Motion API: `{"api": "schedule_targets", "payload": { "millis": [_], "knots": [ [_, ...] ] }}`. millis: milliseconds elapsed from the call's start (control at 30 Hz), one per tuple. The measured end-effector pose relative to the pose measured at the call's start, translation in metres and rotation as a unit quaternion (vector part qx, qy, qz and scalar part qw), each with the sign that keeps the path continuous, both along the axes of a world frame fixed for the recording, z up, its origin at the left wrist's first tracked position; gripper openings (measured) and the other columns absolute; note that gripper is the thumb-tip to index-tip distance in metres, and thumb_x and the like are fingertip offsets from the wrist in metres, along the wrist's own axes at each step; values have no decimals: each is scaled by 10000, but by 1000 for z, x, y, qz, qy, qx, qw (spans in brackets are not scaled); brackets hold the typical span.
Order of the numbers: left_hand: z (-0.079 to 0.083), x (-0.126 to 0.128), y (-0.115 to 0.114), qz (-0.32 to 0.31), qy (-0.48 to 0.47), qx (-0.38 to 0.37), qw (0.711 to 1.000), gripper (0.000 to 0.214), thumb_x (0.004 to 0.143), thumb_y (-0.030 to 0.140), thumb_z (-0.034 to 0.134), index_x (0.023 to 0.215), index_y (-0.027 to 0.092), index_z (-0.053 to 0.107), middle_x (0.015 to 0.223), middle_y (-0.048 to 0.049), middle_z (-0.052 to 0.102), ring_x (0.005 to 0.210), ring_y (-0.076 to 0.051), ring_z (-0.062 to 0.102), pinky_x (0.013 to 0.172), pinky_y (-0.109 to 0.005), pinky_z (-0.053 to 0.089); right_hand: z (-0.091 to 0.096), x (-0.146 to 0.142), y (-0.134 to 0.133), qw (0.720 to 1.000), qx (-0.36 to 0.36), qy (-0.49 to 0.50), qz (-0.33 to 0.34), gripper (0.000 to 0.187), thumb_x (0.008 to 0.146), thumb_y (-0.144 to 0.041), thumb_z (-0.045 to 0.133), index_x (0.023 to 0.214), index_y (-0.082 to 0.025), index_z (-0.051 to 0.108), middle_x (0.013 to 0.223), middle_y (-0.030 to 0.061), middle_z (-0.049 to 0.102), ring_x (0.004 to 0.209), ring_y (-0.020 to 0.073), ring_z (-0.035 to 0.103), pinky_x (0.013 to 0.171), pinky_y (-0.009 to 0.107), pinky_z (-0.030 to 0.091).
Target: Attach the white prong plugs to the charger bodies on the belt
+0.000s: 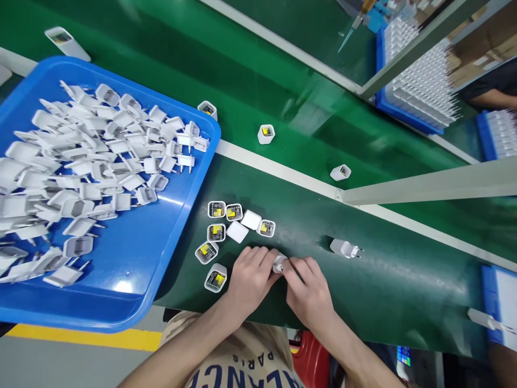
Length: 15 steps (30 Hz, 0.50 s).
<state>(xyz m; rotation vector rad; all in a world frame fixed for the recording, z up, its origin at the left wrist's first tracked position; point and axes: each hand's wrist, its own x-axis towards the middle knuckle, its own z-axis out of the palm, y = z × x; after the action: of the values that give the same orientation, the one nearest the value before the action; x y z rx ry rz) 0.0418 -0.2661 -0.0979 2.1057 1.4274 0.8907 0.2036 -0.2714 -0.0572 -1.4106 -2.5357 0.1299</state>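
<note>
Green workbench (404,291), hands (249,277) pinching white plug casing (278,262), direction and long axis unclear

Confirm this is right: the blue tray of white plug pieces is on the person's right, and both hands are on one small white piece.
One thing is wrong: the head view shows the blue tray of white plug pieces on the person's left. The left hand and right hand are on one small white piece.

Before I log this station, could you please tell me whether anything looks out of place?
Slightly odd: two white housings beyond the left hand show no opening, unlike the open housings beside them.
</note>
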Motion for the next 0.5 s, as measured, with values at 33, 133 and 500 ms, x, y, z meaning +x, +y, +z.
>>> {"api": "schedule_targets", "payload": {
  "millis": [33, 133, 500],
  "knots": [
    [-1, 0, 0, 2, 2, 4, 1000, 197, 1039, 314, 538, 1072, 149, 641, 884, -57, 692, 779, -206, 630, 712, -353, 426, 0, 1, 0, 1000, -3, -2, 0, 317, 935, 2, 454, 1064, -170, 686, 933, 102, 672, 786, 221, 550, 715, 370, 499],
    [-4, 9, -1, 16, 25, 9, 999, 214, 1030, 326, 549, 1092, 144, 644, 877, -62, 688, 758, -213, 625, 700, -369, 425, 16, 11, 3, 999, -45, -18, 17, 255, 977, -54, 467, 1033, -176, 683, 890, 80, 660, 772, 213, 566, 732, 359, 514],
    [45, -75, -42, -7, 42, -48, 998, 347, 1006, 346, 583, 1345, 271, 590, 1203, -51, 728, 1002, -224, 696, 892, -367, 559, 71, 68, 203, 929, -45, -213, -300, 531, 1001, -505, 491, 1358, -123, 587, 1136, 252, 660, 1036, 401, 682, 860, 557, 523]
  ]
}}
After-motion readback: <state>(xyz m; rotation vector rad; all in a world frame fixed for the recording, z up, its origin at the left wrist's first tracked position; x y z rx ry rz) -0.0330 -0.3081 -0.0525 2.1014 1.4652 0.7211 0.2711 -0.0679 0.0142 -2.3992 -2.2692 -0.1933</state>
